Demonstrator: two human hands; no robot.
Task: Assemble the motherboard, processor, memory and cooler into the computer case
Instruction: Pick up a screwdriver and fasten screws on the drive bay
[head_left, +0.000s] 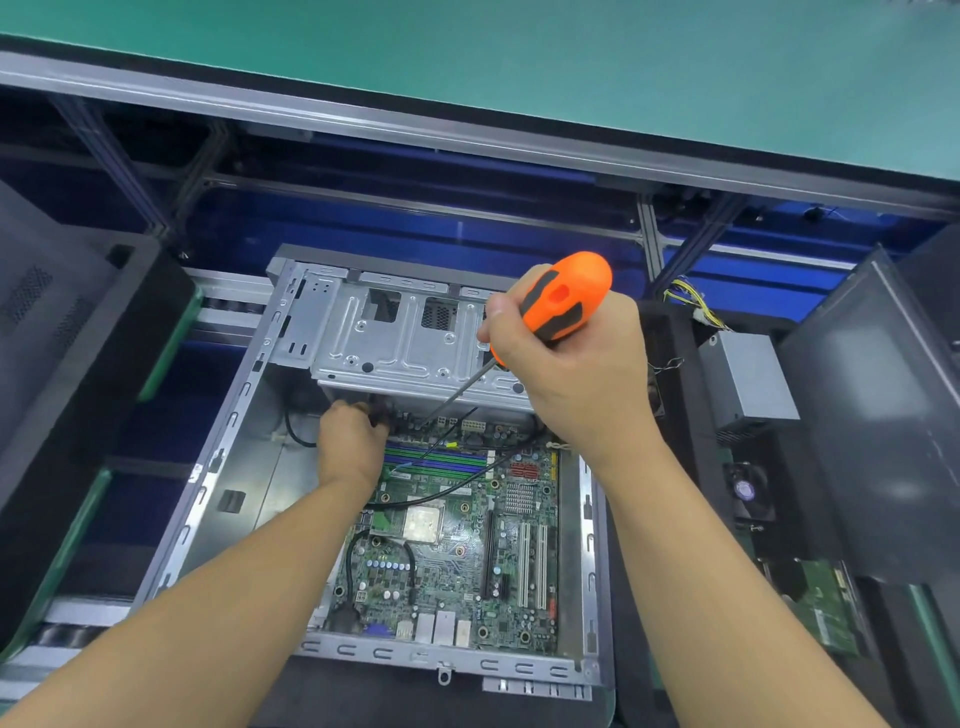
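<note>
One motherboard (467, 561): lies flat on the floor of the computer case (218, 467), toward its right side, with the port block at the near edge
Processor (423, 524): silver square seated near the board's middle, its metal top showing
Memory slots (436, 460): green and purple strips across the far part of the board, crossed by a black cable (415, 501)
Drive cage (395, 338): bare metal, spanning the far end of the case above the board's far edge
Screwdriver (563, 299): orange and black handle uppermost, shaft slanting down and to the left, tip at the board's far edge just below the cage
Right hand (576, 374): fingers clenched round the screwdriver handle, above the cage
Left hand (350, 441): inside the case at the board's far left corner, knuckles up, fingers bent toward a dark part under the cage; whether they grasp it cannot be told
Surroundings: dark panels to left and right, a grey power supply (748, 379) with yellow wires on the right, a green bench top (467, 62) beyond
</note>
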